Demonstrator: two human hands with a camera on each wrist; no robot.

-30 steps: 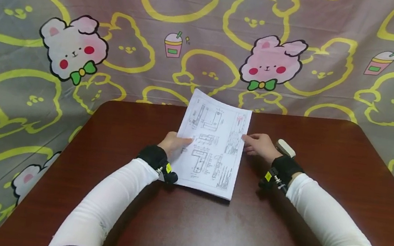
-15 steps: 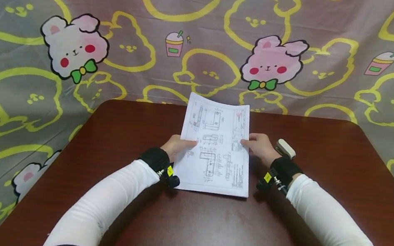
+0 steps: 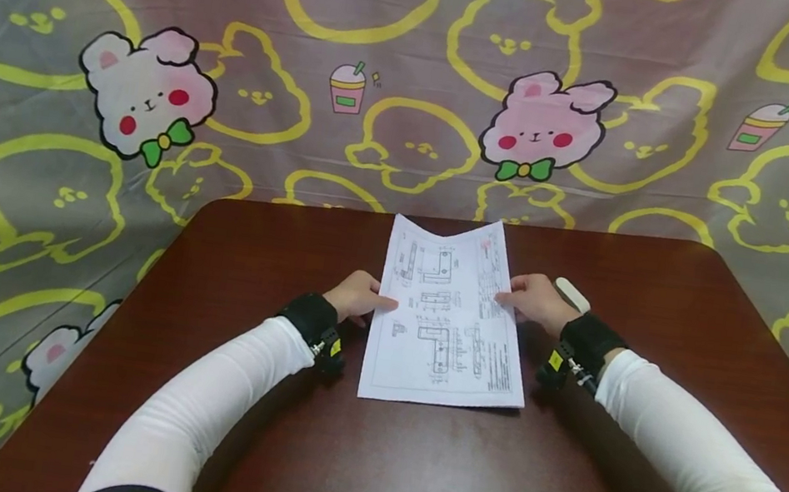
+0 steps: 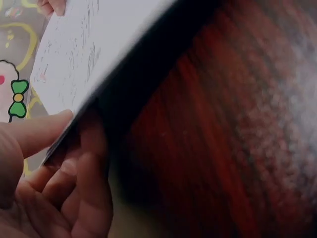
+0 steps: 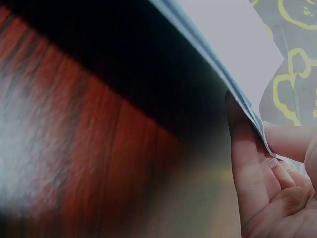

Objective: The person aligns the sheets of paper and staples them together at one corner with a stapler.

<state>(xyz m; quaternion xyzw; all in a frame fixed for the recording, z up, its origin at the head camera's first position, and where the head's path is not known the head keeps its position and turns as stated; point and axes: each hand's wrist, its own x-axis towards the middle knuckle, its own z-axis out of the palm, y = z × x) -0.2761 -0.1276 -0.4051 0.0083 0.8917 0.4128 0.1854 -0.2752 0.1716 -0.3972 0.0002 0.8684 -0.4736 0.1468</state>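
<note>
A stack of white paper sheets (image 3: pixel 444 320) printed with technical drawings is held above the table, its far edge sagging in the middle. My left hand (image 3: pixel 359 296) pinches the left edge, thumb on the printed face and fingers underneath, as the left wrist view shows with the hand (image 4: pixel 64 173) close up. On the opposite edge my right hand (image 3: pixel 541 302) pinches the sheets the same way; in the right wrist view its fingers (image 5: pixel 247 168) lie beneath the paper (image 5: pixel 233 44). The layered edge there shows more than one sheet.
Just behind my right hand lies a white stapler-like object (image 3: pixel 573 295), partly hidden by the hand and wrist. The dark red-brown table (image 3: pixel 408 475) ends at a patterned cloth (image 3: pixel 419 73) hanging behind it.
The sheets have shifted right and toward me, and turned from tilting one way to slightly the other. Both hands keep their hold on the edges; the right hand has moved a little right.
</note>
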